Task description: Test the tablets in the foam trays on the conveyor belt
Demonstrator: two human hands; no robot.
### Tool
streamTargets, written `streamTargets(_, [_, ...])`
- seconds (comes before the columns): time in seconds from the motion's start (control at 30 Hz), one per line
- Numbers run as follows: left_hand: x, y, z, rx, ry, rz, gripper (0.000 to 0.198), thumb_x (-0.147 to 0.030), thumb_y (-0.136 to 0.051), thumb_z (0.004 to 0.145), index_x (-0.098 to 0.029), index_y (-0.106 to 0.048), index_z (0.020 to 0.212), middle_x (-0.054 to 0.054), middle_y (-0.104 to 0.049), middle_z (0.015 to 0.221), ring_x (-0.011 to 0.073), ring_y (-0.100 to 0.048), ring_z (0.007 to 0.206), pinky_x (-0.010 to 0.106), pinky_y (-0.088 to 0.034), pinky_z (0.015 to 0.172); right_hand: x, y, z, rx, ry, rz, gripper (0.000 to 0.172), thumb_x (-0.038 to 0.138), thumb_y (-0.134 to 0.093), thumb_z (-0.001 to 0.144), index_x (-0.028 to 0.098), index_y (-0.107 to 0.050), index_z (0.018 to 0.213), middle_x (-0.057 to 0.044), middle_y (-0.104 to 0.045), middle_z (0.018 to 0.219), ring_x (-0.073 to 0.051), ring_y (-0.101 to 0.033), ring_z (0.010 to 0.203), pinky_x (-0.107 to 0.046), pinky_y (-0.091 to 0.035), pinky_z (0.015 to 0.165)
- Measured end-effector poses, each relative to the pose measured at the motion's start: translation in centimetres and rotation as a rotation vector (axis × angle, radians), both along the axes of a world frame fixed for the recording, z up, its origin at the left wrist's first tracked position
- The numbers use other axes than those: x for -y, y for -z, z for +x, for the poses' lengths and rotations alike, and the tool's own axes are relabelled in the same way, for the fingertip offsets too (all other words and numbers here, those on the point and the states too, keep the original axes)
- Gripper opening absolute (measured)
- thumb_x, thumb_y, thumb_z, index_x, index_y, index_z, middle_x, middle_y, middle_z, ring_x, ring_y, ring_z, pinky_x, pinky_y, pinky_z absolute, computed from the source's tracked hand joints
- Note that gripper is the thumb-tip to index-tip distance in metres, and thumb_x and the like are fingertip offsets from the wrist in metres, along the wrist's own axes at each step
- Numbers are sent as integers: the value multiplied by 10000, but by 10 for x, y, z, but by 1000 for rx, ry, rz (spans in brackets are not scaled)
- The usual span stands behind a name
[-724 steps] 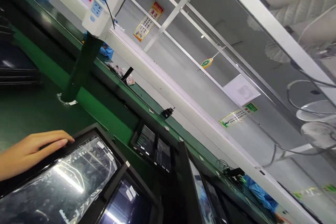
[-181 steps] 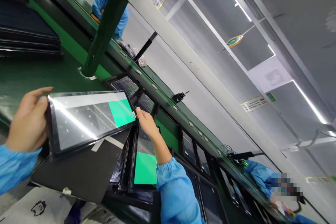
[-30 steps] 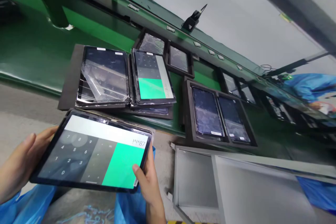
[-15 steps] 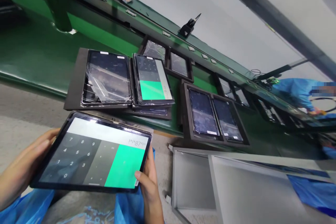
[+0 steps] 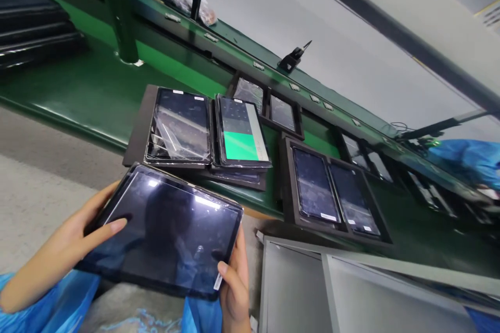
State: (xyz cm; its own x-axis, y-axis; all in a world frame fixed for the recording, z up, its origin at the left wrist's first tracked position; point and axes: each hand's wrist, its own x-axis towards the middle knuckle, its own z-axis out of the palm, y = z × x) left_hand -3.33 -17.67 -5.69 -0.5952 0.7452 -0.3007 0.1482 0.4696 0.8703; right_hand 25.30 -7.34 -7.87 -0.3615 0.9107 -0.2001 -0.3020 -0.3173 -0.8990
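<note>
A tablet (image 5: 167, 234) with a dark, reflecting screen is held tilted between my two hands. My left hand (image 5: 91, 223) grips its left end, the thumb lying on the screen. At the right end, my right hand (image 5: 234, 276) holds the edge, its thumb beside a small white label. Just beyond, a plastic-wrapped tablet (image 5: 182, 127) lies in a dark tray (image 5: 136, 135), and next to it a tablet (image 5: 242, 130) shows a green and grey calculator screen. Farther right, another dark tray (image 5: 289, 182) holds two dark-screened tablets.
More trays of tablets run along the green bench (image 5: 86, 93). A green post (image 5: 117, 15) stands at left near a dark stack (image 5: 35, 26). Grey metal frames (image 5: 292, 281) are at lower right. A person in blue (image 5: 464, 156) is at far right.
The held tablet's screen has gone from a lit calculator to dark. My left thumb has come onto the screen. The view has shifted, so the bench items sit lower and farther right.
</note>
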Motion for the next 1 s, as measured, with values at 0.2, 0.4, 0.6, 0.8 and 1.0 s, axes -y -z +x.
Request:
streamTargets(0.2, [-7, 0, 1, -5, 36, 8, 869, -643, -639, 815, -254, -352, 1538, 3, -335, 1622, 286, -269, 1518, 443, -215, 1258, -1, -1, -3, 59, 74, -43, 666, 376, -695, 847, 356, -493, 1481, 24, -436, 1598, -296, -303, 1530, -529, -178, 1271])
streamTargets(0.4, [-10, -11, 5, 61, 68, 30, 893, -594, -689, 776, -279, -355, 1542, 13, -370, 1603, 284, -339, 1489, 428, -271, 1229, -1, 7, 3, 94, 144, -170, 588, 437, -660, 880, 354, -540, 1450, 18, -500, 1553, -309, -294, 1533, -547, -263, 1246])
streamTargets(0.6, [-12, -6, 5, 48, 69, 73, 899, -568, -758, 747, -336, -378, 1528, -10, -367, 1603, 301, -332, 1487, 442, -297, 1220, -7, 5, 7, 106, 159, -179, 553, 457, -649, 887, 379, -564, 1427, 57, -437, 1591, -313, -311, 1526, -517, -362, 1208])
streamTargets(0.8, [-12, -12, 3, 444, -2, 201, 658, -541, -690, 820, -372, -525, 1434, -56, -444, 1551, 294, -392, 1458, 361, -393, 1175, -10, 7, 10, 136, 161, -212, 516, 478, -644, 893, 371, -600, 1396, 79, -404, 1602, -305, -316, 1525, -499, -381, 1205])
streamTargets(1.0, [-12, -12, 4, 456, 25, 201, 664, -446, -735, 817, -380, -514, 1440, -54, -432, 1558, 291, -373, 1465, 344, -371, 1180, -9, 4, 9, 107, 184, -264, 511, 459, -695, 872, 377, -620, 1371, 77, -447, 1580, -274, -393, 1488, -387, -473, 1134])
